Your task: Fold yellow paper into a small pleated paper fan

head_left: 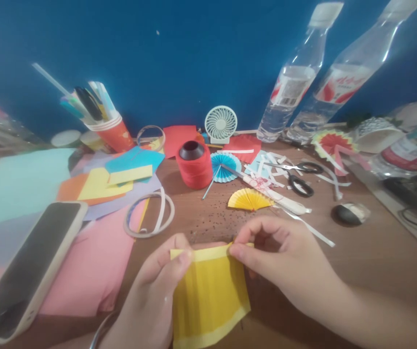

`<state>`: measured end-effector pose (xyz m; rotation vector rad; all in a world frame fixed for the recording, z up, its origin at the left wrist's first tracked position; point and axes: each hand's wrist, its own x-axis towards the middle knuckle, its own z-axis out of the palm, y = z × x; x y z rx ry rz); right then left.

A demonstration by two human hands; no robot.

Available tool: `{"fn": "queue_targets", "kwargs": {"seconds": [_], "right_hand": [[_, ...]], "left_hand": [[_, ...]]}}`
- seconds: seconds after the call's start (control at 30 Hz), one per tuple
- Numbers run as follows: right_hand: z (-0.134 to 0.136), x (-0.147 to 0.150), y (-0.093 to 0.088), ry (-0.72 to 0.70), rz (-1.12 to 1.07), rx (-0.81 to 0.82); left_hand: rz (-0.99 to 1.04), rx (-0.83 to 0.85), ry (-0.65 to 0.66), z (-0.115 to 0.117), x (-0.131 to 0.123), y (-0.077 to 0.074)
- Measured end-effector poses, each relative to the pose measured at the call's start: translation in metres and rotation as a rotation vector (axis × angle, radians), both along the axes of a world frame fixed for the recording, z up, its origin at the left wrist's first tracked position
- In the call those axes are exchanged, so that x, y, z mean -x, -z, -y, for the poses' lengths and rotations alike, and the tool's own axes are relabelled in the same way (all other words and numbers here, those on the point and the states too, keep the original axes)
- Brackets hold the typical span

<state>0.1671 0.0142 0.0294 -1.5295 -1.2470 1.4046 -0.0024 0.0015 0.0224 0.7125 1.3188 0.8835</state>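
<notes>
A sheet of yellow paper [210, 295] with paler bands along its top and bottom edges is held up between both hands. My left hand [165, 276] pinches its upper left corner, thumb in front. At the upper right edge, my right hand [277, 252] grips the paper between thumb and index finger. Just beyond the hands lie a folded yellow paper fan [250, 198] and a white-handled knife [284, 201]. Behind them are a blue pleated paper rosette [230, 167] and a red spool of thread [194, 167].
Black-handled scissors [301, 184] lie among white paper strips. Tape rolls [172, 213] and coloured paper [95, 271] are on the left, beside a phone [30, 266]. A cup of pens [112, 133], a small fan [221, 124] and water bottles [288, 87] stand along the blue wall.
</notes>
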Motion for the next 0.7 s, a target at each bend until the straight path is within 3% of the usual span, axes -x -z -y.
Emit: {"fn": "queue_targets", "kwargs": {"seconds": [0.23, 0.7], "right_hand": [[-0.0014, -0.0019, 0.0022, 0.004, -0.033, 0.028], [-0.0064, -0.0023, 0.0057, 0.022, -0.225, 0.072]], "left_hand": [[-0.140, 0.045, -0.026, -0.0020, 0.0020, 0.0050], [-0.004, 0.065, -0.051, -0.0033, 0.0011, 0.0015]]}}
